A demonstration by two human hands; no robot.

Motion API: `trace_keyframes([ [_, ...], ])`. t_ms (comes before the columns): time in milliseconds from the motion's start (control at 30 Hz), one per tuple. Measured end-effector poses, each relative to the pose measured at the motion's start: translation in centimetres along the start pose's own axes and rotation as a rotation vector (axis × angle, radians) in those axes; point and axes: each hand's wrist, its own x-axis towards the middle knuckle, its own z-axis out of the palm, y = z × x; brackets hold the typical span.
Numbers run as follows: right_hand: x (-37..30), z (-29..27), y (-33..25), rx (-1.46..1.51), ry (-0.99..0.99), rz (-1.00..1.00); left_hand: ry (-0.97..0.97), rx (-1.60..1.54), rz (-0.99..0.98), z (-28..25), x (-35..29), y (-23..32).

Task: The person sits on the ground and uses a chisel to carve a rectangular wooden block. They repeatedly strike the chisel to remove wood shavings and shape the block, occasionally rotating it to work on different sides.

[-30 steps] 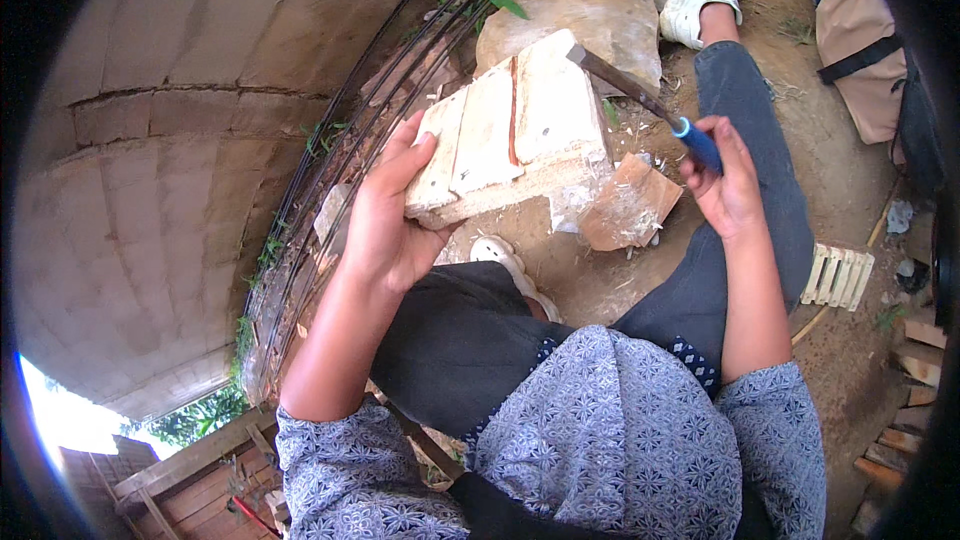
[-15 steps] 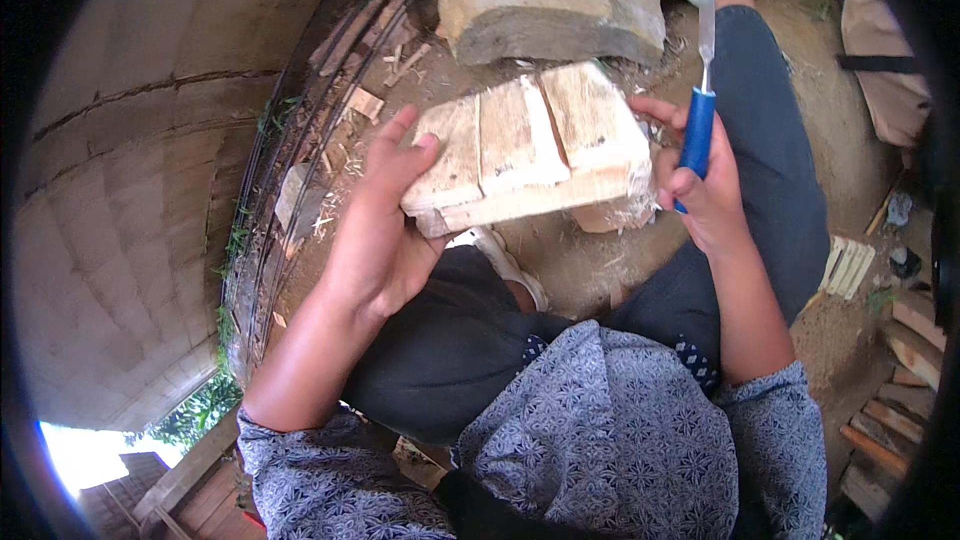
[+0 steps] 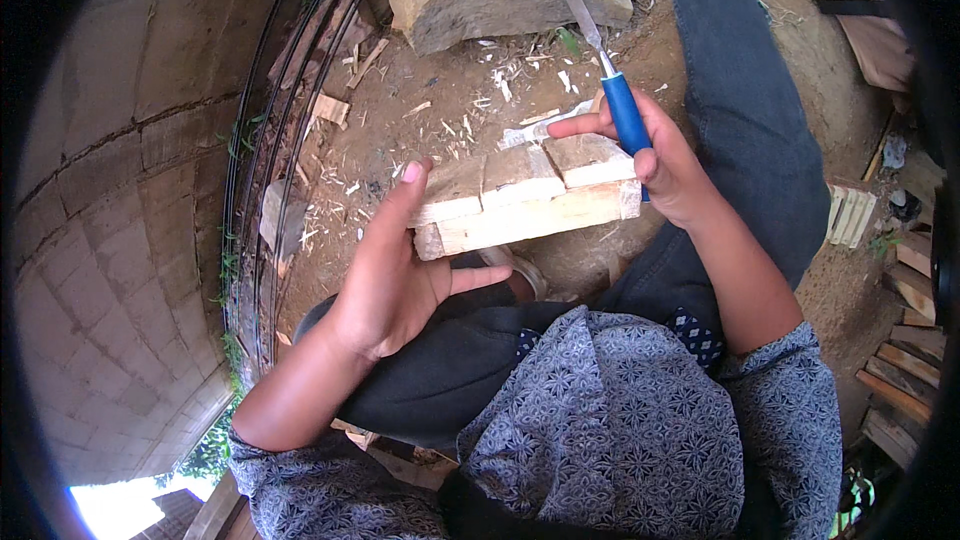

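Note:
A pale wooden block (image 3: 530, 218) with a notch and cut lines across its upper face is held up in front of me, its near long side turned toward me. My left hand (image 3: 395, 265) grips its left end, thumb on top and fingers beneath. A chisel (image 3: 626, 115) with a blue handle and a flat metal blade sits in my right hand (image 3: 665, 155), blade pointing up and away to the left. The right hand is at the block's right end, with a finger stretched over its far edge.
A large stone (image 3: 510, 0) lies beyond the block. Wood shavings and offcuts (image 3: 328, 110) litter the dirt. Black cables (image 3: 262, 130) run along the concrete wall (image 3: 120, 210) on the left. Wood pieces (image 3: 905, 370) are piled at right, near a slatted wooden piece (image 3: 850, 215).
The block has tipped, so its near side shows more and its top less. The chisel has swung from upright to leaning left, and my right hand has moved left over the block's end.

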Motion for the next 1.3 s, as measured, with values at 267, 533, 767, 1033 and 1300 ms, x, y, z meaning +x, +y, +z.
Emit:
trace_keyframes([
  [267, 0.2, 0.2, -0.2, 0.033, -0.005, 0.017, 0.017, 0.041, 0.028, 0.0, 0.0, -0.2],
  [533, 0.1, -0.2, -0.4, 0.014, 0.012, 0.015, 0.062, 0.087, 0.045, 0.4, 0.2, -0.1],
  [767, -0.1, -0.3, -0.6, 0.029, -0.020, 0.008, 0.162, 0.196, 0.124, 0.6, 0.4, -0.4],
  [1033, -0.8, -0.7, -2.2, 0.157, -0.111, 0.040, 0.113, 0.229, 0.281, 0.8, 0.3, 0.3],
  [1300, -0.6, 1.3, -1.0, -0.150, -0.028, 0.017, 0.095, 0.543, 0.406, 1.5, 0.4, -0.5],
])
